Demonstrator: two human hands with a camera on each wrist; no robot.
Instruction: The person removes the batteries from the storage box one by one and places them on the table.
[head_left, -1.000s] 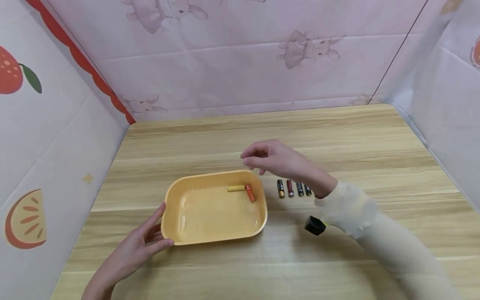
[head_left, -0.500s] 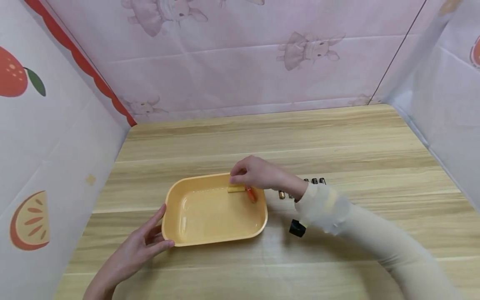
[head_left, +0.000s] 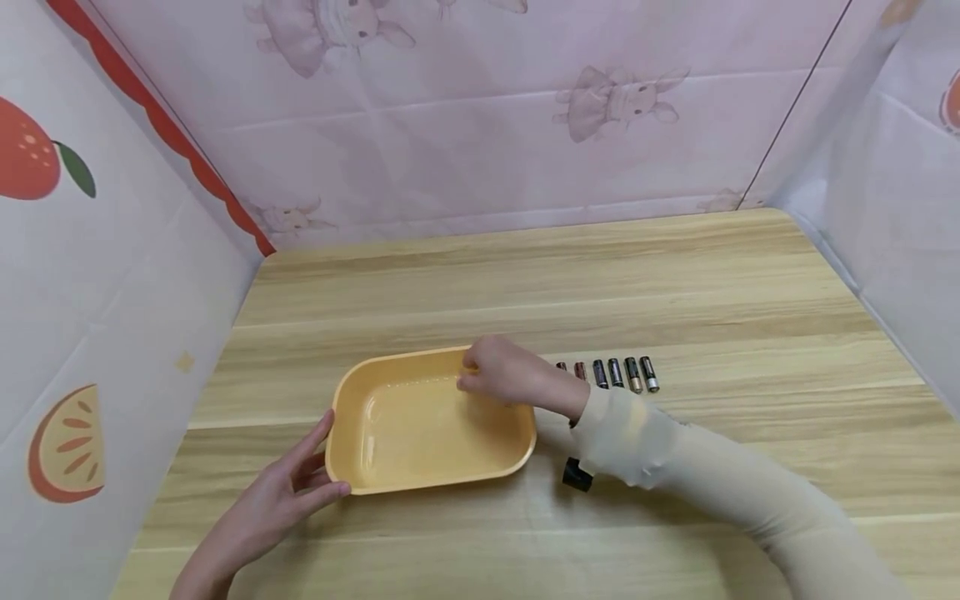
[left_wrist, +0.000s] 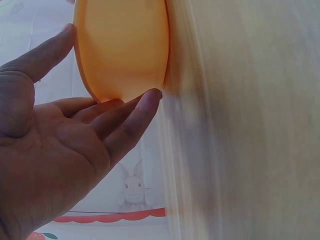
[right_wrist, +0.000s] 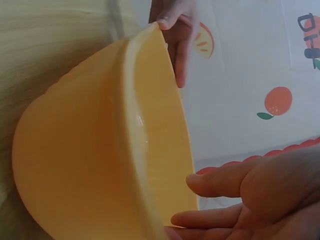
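A yellow plastic tub [head_left: 420, 425] stands on the wooden table. My left hand [head_left: 273, 496] grips its left end, the thumb at the front corner and fingers along the wall; the left wrist view shows the fingertips against that end [left_wrist: 125, 50]. Over the tub's back right part is my right hand [head_left: 506, 371], reaching down inside the rim. In the right wrist view its thumb and index finger are apart, with nothing visible between them. The yellow and orange batteries inside the tub are hidden by this hand. Several AA-size batteries [head_left: 616, 372] lie in a row to the tub's right.
The right forearm passes just in front of the battery row and partly covers the two at its left end. A black block [head_left: 577, 474] shows beneath the right sleeve. Printed cloth walls [head_left: 480, 150] border the wooden table [head_left: 525, 283] at the back and sides.
My right hand has come left and down from behind the tub's rim to inside it, covering the two batteries there. More of the battery row shows at right. The left hand keeps its hold.
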